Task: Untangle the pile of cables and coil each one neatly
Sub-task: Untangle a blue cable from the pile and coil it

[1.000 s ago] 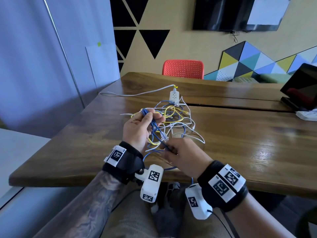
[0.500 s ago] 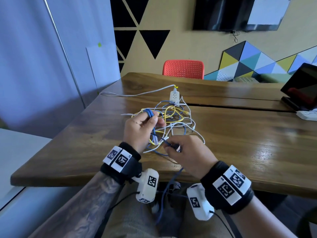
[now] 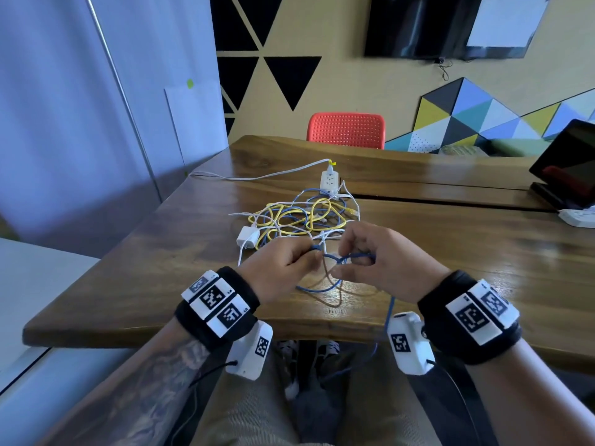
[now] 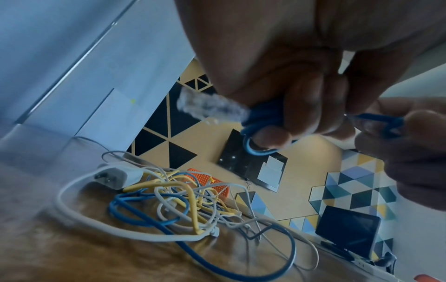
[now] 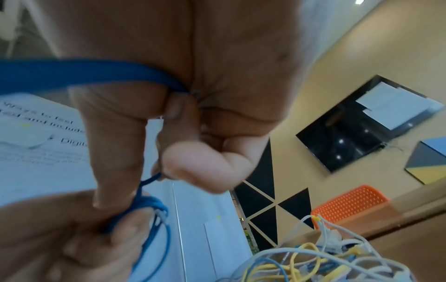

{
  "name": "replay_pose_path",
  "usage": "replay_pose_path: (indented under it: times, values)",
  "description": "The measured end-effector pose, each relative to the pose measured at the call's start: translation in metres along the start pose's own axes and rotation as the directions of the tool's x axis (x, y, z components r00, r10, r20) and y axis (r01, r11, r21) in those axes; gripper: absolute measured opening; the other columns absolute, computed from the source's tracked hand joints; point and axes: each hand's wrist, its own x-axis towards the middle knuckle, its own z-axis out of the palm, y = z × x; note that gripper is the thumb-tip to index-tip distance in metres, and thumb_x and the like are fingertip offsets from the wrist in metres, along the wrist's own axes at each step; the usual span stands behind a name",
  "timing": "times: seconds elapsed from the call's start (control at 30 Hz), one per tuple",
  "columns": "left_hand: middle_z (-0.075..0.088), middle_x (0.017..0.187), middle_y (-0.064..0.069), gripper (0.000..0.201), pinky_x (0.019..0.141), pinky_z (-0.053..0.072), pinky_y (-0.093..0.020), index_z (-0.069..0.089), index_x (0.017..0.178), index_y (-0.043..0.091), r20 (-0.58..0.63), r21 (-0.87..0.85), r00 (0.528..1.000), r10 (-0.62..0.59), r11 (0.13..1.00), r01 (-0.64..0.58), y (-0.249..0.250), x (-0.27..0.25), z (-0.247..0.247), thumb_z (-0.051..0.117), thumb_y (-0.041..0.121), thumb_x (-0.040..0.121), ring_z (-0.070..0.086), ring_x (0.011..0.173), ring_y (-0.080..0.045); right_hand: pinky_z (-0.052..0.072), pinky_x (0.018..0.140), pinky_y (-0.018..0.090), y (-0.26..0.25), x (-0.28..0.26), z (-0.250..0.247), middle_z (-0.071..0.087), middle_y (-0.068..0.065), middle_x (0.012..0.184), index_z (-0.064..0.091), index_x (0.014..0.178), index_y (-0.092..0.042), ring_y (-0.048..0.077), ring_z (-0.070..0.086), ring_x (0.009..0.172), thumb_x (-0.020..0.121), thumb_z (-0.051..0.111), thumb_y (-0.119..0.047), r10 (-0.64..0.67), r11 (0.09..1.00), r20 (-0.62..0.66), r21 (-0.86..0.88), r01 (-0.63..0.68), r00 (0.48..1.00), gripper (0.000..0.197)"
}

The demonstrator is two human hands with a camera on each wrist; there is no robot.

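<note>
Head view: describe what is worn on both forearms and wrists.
The left wrist band is black and carries white tiles printed with black square codes; a white camera block with a thin black lead hangs beneath. The right wrist band and white block match. Tattoos cover the bare left forearm.

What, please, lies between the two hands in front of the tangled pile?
In the head view, a short span of the blue cable bridges the left hand and right hand, a loop sagging beneath onto the table.
</note>
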Motion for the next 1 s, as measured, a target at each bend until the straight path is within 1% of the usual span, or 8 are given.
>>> replay_pose_path:
  times: [0.1,0.2,0.37,0.57,0.7,0.8,0.9,1.0]
  values:
    - [0.045,0.060,0.008,0.029,0.056,0.034,-0.029,0.060,0.075,0.013,-0.047,-0.061,0.999,0.002,0.998,-0.005,-0.002,-0.002,-0.002,0.052,0.031,0.096,0.040,0.056,-0.009,0.040,0.061,0.014,0.004,0.000,-0.002,0.061,-0.009,0.064,0.059,0.088,-0.013,0.003,0.049,0.058,0.088,0.078,-0.011,-0.035,0.999,0.032,-0.014,0.036,0.999,0.019]
    - [0.043,0.057,0.004,0.027,0.051,0.030,-0.026,0.063,0.075,0.010,-0.074,-0.147,0.997,0.000,0.989,-0.010,0.000,-0.003,-0.004,0.055,0.026,0.096,0.037,0.054,-0.014,0.040,0.055,0.011,0.006,-0.001,-0.001,0.057,-0.014,0.060,0.060,0.090,-0.003,0.001,0.047,0.054,0.094,0.069,-0.004,-0.025,1.000,0.051,0.018,0.025,0.998,0.010]
    - [0.041,0.056,-0.005,0.042,0.050,0.030,-0.029,0.056,0.079,-0.010,-0.068,-0.181,0.998,-0.018,0.984,0.005,0.002,0.000,-0.006,0.053,0.029,0.094,0.036,0.053,-0.020,0.048,0.058,0.028,0.011,-0.004,0.007,0.062,0.002,0.064,0.058,0.093,-0.004,0.016,0.053,0.058,0.100,0.059,-0.004,0.029,0.991,0.099,0.125,-0.041,0.995,0.008]
    - [0.046,0.061,-0.014,0.030,0.053,0.032,-0.035,0.063,0.074,0.017,-0.030,-0.207,0.999,-0.038,0.978,0.031,0.002,0.003,-0.007,0.054,0.033,0.098,0.040,0.056,-0.023,0.053,0.071,0.028,0.006,-0.006,0.011,0.074,0.008,0.079,0.057,0.094,0.000,0.017,0.066,0.073,0.103,0.053,-0.005,-0.015,0.966,0.046,0.260,0.003,0.999,0.012]
    - [0.046,0.059,-0.005,0.035,0.053,0.034,-0.031,0.058,0.075,0.005,-0.059,0.006,0.998,-0.004,1.000,0.004,-0.003,0.003,-0.006,0.055,0.028,0.101,0.040,0.055,-0.012,0.047,0.082,0.037,0.015,-0.001,0.007,0.072,-0.010,0.086,0.056,0.089,-0.025,0.013,0.060,0.083,0.103,0.057,-0.021,-0.025,0.967,0.005,-0.255,0.025,1.000,0.014]
    - [0.044,0.056,0.005,0.036,0.051,0.031,-0.028,0.048,0.066,0.020,-0.089,0.135,0.996,0.008,0.991,0.004,-0.005,0.002,0.000,0.056,0.030,0.099,0.038,0.051,-0.006,0.039,0.088,0.035,0.017,0.004,0.013,0.062,-0.014,0.085,0.053,0.091,-0.032,0.013,0.050,0.083,0.103,0.054,-0.028,-0.062,0.828,-0.060,-0.560,0.018,0.996,0.012]
    - [0.042,0.055,0.008,0.037,0.049,0.028,-0.026,0.044,0.065,0.026,-0.131,0.196,0.991,0.028,0.981,-0.002,-0.002,0.003,0.005,0.055,0.031,0.099,0.037,0.050,-0.008,0.043,0.079,0.036,0.018,0.012,0.023,0.067,-0.002,0.085,0.058,0.095,-0.019,0.024,0.059,0.082,0.102,0.049,-0.023,-0.064,0.836,-0.186,-0.547,-0.049,0.980,0.013]
    - [0.052,0.057,0.000,0.033,0.051,0.037,-0.039,0.053,0.069,0.019,-0.189,0.138,0.982,0.025,0.990,0.002,-0.001,0.004,0.010,0.053,0.032,0.100,0.046,0.052,-0.017,0.048,0.073,0.044,0.019,0.020,0.035,0.065,-0.001,0.084,0.057,0.094,-0.016,0.024,0.055,0.082,0.103,0.048,-0.021,0.003,0.922,-0.286,-0.371,-0.113,0.958,0.014]
